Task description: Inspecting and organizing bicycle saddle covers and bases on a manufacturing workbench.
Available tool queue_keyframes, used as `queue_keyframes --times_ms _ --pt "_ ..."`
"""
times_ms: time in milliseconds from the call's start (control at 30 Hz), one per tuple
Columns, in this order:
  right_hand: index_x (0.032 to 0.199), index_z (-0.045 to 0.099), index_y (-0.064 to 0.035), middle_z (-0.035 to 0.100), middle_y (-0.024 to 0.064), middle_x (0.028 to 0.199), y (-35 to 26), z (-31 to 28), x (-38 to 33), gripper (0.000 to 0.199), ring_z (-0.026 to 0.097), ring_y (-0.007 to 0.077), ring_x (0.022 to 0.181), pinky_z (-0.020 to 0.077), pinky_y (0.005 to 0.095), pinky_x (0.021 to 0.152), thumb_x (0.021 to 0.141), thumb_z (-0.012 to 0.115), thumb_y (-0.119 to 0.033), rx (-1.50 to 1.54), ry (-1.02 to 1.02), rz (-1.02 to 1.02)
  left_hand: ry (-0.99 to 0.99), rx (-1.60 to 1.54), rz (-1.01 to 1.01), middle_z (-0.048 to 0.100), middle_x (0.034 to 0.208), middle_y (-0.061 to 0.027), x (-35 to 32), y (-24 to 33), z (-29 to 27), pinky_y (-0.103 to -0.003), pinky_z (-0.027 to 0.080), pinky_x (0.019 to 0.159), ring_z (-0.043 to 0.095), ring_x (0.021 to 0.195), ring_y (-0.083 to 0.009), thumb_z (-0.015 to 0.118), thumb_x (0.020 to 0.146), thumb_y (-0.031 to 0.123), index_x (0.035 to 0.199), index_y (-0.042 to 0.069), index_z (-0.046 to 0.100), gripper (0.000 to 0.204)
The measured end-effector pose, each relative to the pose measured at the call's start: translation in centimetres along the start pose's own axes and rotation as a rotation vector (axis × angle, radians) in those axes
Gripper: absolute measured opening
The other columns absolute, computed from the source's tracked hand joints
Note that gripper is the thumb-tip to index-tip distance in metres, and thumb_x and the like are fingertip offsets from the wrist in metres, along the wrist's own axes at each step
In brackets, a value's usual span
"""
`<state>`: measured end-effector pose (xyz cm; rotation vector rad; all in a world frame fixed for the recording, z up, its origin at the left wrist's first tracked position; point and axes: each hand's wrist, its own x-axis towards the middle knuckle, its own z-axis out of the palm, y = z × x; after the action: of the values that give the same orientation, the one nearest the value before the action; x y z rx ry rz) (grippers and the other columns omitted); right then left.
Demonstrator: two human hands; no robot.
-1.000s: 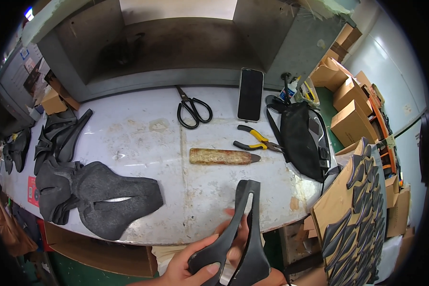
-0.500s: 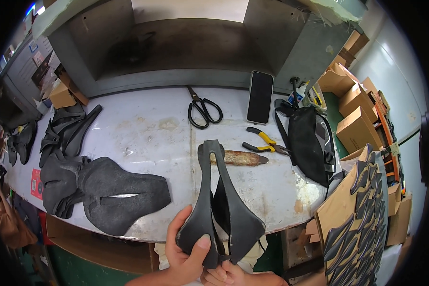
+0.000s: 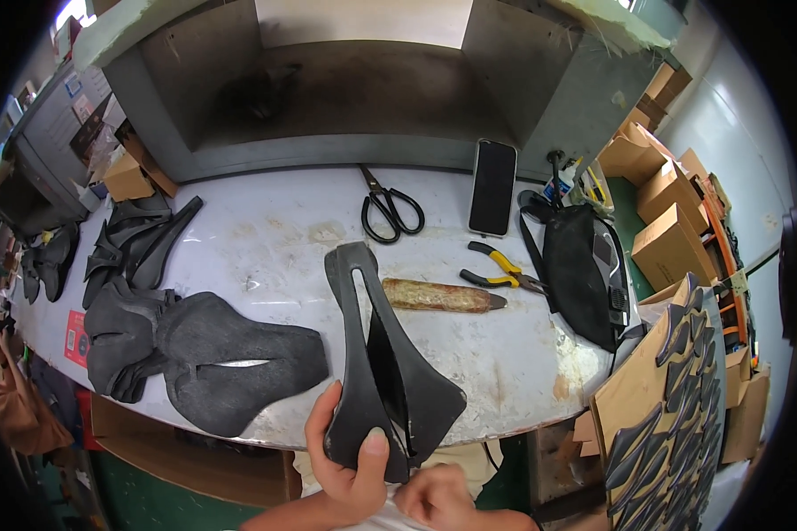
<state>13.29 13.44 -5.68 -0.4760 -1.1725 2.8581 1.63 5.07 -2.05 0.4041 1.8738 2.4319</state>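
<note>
A black bicycle saddle (image 3: 385, 372) with a long split down its middle is tilted over the bench's near edge, narrow nose pointing away from me. My left hand (image 3: 352, 460) grips its wide rear end at the left, thumb on top. Just below the rear right side, my right hand (image 3: 438, 496) is closed with curled fingers; whatever it may hold is hidden. Left of the saddle lie dark grey saddle covers (image 3: 239, 363), overlapping one another. A brown, worn tool (image 3: 441, 296) with a dark tip rests on the bench beyond the saddle.
Black-handled scissors (image 3: 390, 208), a phone (image 3: 492, 188), yellow-black pliers (image 3: 505, 269) and a black pouch (image 3: 580, 274) lie at the back. More black saddle pieces (image 3: 142, 234) sit at far left. A cardboard panel (image 3: 624, 416) covered with dark pieces leans at right. A grey metal housing (image 3: 328, 146) spans the back.
The saddle's nose has swung to the left, uncovering more of the brown tool. My right hand has come away from the saddle's rear edge. The whole view has shifted slightly.
</note>
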Motion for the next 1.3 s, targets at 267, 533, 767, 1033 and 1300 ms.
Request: queue_keyframes --times_ms 267,533,767,1033,1300 --pt "0.145 0.031 0.0032 0.008 0.0307 0.153 -3.5 0.7 1.0 0.084 0.062 0.0252 0.080 0.0470 0.0309 0.064 0.084 0.071 -0.039 -0.549 -0.444 -0.420 0.036 -0.012 -0.114 0.050 0.128 -0.0151 0.9 1.0 0.3 -0.030 0.043 0.096 0.053 0.110 -0.0171 0.054 0.091 0.011 0.143 -0.002 0.025 0.061" --pt "0.139 0.038 0.0029 0.029 0.0284 0.143 -6.8 1.0 2.5 0.073 0.059 0.0214 0.067 0.0444 0.0310 0.056 0.083 0.072 -0.031 -0.936 -0.460 -0.628 0.050 0.056 -0.147 0.050 0.128 -0.0150 0.9 1.1 -0.5 -0.031 0.043 0.096 0.053 0.110 -0.0171 0.054 0.090 0.008 0.142 -0.002 0.028 0.059" --pt "0.107 0.058 0.0048 0.049 0.0175 0.119 -7.4 -3.4 4.5 0.044 0.051 0.0251 0.107 0.0392 0.0388 0.096 0.083 0.073 -0.029 -0.311 -0.187 -0.527 -0.377 -0.388 -0.610 0.057 0.124 -0.0100 2.5 2.5 -4.6 -0.029 0.040 0.100 0.055 0.115 -0.0162 0.087 0.066 0.018 0.137 -0.003 0.042 0.087" --pt "0.064 0.057 -0.0039 0.051 0.0014 0.056 -10.2 -3.2 2.7 0.031 0.046 0.0124 0.047 0.0296 0.0286 0.045 0.073 0.083 -0.020 -0.588 -0.381 -0.354 -0.615 0.589 0.117 0.063 0.102 -0.0189 0.8 3.1 -6.0 -0.035 0.051 0.081 0.064 0.099 -0.0247 0.089 0.059 0.010 0.130 -0.005 0.045 0.085" --pt "0.091 0.060 -0.0031 0.062 0.0102 0.074 -10.2 2.0 1.4 0.017 0.055 0.0236 0.053 0.0428 0.0324 0.049 0.080 0.073 -0.009 -1.125 -0.419 -0.755 -0.450 1.021 0.278 0.059 0.092 -0.0146 2.4 2.2 -3.2 -0.035 0.049 0.071 0.061 0.083 -0.0251 0.083 0.066 0.014 0.115 -0.002 0.047 0.063"
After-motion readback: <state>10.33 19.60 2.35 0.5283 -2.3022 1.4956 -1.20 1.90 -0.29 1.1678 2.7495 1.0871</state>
